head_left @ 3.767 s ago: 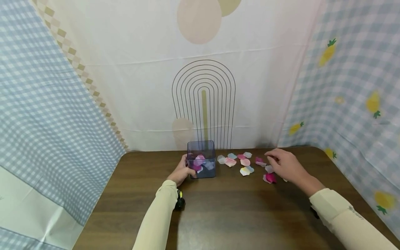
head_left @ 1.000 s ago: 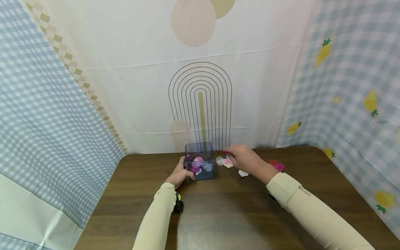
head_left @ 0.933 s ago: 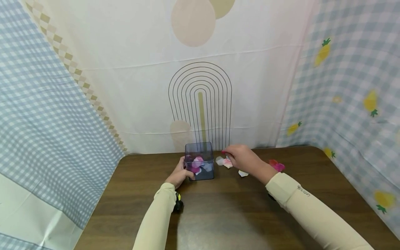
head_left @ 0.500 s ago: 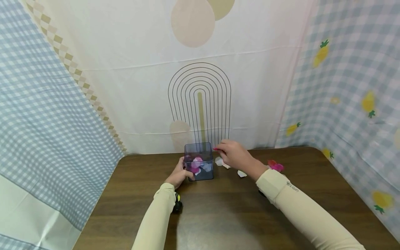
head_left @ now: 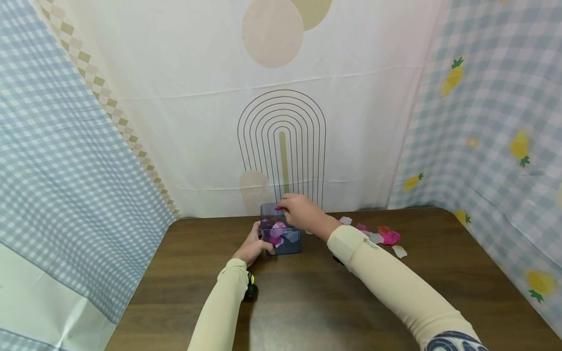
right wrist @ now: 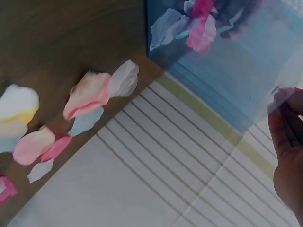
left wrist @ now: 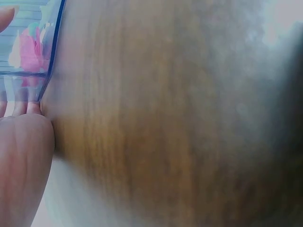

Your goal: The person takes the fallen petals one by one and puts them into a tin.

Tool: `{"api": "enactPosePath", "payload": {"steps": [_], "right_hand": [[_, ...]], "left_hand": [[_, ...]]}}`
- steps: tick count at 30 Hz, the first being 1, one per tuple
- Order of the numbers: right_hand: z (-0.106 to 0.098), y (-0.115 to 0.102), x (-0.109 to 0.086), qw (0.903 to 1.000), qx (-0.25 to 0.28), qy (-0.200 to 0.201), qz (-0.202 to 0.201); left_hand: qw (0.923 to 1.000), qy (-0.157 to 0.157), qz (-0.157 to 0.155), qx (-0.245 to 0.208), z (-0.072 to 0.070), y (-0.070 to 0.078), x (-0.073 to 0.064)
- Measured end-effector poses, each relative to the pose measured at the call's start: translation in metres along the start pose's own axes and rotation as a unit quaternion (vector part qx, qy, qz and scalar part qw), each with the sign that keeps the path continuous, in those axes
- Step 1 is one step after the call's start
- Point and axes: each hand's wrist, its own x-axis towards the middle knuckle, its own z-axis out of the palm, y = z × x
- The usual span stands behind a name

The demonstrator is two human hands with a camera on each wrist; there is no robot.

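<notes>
A see-through bluish plastic box (head_left: 288,247) stands near the table's back edge, with several pink, white and pale petals (head_left: 276,234) inside. My left hand (head_left: 251,247) grips its left side, thumb at the front; in the left wrist view, fingers show through the clear wall. Over the box's opening, my right hand (head_left: 303,213) pinches petals, a bit of pink (head_left: 278,208) showing at the fingertips. In the right wrist view, a pale lilac petal (right wrist: 282,96) sticks out from the pinch.
Loose petals lie right of the box: a pink pile (head_left: 390,237), a cream petal (head_left: 399,251), and a peach petal (right wrist: 87,97) close to the box. Behind the wooden table (head_left: 197,292) hangs a white patterned cloth (head_left: 210,146); checked cloth (head_left: 487,195) hangs at the right.
My right hand has gone from the petals at the right, leftward across the table, to above the box, carrying petals in a pinch. The left hand and the box stay nearly in place.
</notes>
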Motion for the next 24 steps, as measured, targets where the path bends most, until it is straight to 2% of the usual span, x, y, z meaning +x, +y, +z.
{"api": "enactPosePath", "payload": {"steps": [5,9,17,24], "right_hand": [[0.015,-0.005,0.017,0.9991,0.010,-0.040,0.009],[0.022,-0.007,0.023,0.9978,0.026,-0.057,0.021],[0.027,-0.005,0.023,0.9937,0.066,-0.067,0.060],[0.029,-0.003,0.024,0.9892,0.077,-0.091,0.086]], "left_hand": [[1.0000,0.001,0.000,-0.005,0.000,0.001,-0.001],[0.9999,-0.005,0.000,-0.011,0.000,0.003,0.000],[0.9999,-0.002,0.003,-0.011,0.000,0.002,0.001],[0.9999,-0.001,0.004,-0.011,0.001,0.000,0.002]]}}
